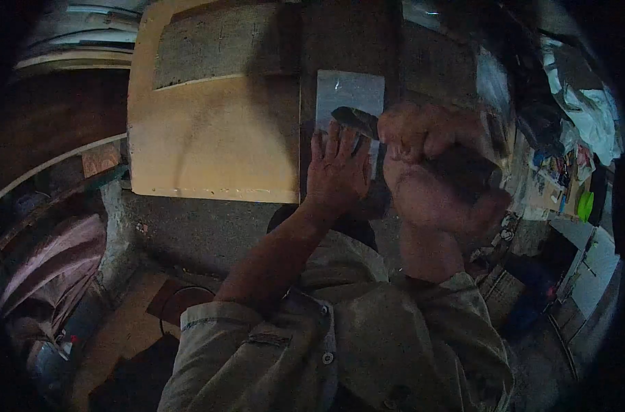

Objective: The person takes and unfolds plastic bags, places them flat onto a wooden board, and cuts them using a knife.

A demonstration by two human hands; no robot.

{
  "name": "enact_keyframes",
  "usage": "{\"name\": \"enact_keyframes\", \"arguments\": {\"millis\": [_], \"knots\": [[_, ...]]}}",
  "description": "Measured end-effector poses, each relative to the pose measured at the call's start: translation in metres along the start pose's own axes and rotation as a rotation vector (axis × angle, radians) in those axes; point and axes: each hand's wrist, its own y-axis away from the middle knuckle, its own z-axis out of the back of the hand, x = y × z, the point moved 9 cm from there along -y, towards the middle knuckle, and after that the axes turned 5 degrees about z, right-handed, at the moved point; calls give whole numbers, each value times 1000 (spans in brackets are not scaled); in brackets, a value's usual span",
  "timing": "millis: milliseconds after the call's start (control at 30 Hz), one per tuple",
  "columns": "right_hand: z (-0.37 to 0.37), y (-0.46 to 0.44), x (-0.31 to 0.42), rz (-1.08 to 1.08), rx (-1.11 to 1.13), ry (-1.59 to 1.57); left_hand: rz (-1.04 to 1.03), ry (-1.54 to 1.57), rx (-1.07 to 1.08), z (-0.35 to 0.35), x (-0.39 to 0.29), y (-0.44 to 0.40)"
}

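My left hand [338, 168] lies flat with its fingers stretched out over the lower part of a pale grey rectangular sheet [350, 88]. The sheet rests on a dark board [347, 41]. Closed around a dark-bladed tool [356, 120], my right hand [422, 137] is just to the right of the left one. The tool's broad, rounded blade points left over the sheet, close above my left fingertips. Its handle is hidden in my grip, and dim light blurs the right fingers. Whether the blade touches the sheet, I cannot tell.
A light wooden panel [216, 137] is left of the dark board, with a grey-brown piece [220, 44] on it. Pinkish cloth [55, 268] hangs at the lower left. Clutter fills the right side, including a bright green item [585, 206] and pale plastic sheeting [587, 113].
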Motion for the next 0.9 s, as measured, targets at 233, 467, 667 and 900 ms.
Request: {"name": "enact_keyframes", "arguments": {"millis": [233, 467, 667, 900], "knots": [[8, 7, -33, -81, -55, -70, -8, 39, -96, 1, 4, 5], [15, 11, -17, -88, -130, 37, -21, 39, -79, 9, 0, 3], [12, 4, -4, -29, 26, 9, -23, 6, -16, 8, -1, -1], [28, 0, 12, -25, -63, 21, -19, 29, -38, 8, -2, -4]]}}
